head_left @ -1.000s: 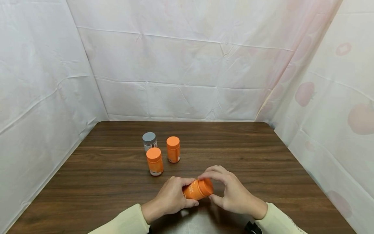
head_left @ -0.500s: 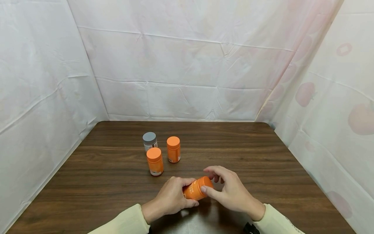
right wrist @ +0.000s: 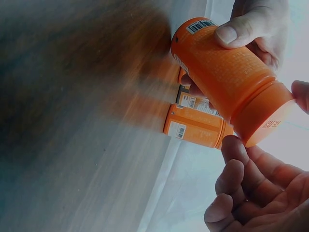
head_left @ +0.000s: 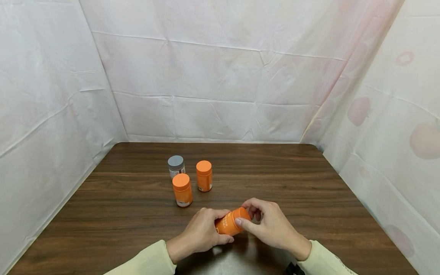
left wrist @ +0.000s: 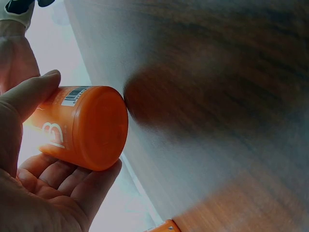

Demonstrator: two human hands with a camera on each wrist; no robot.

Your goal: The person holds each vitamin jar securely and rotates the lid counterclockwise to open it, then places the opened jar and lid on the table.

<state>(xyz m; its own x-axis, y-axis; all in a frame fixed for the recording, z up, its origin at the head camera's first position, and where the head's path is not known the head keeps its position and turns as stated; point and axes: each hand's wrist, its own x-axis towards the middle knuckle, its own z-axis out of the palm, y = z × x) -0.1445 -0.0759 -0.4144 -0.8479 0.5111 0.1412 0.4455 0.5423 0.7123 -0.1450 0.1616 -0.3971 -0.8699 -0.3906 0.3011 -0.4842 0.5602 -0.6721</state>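
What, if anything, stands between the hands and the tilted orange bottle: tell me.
Nothing visible: the left hand grips the tilted orange bottle and the right hand pinches its cap. The three upright bottles stand farther back, not in between.

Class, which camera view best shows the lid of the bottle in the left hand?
The right wrist view: the orange lid is large and the printed mark on its end shows. The head view shows it small, partly covered by the right hand. The left wrist view shows the bottle from its other end, lid hidden.
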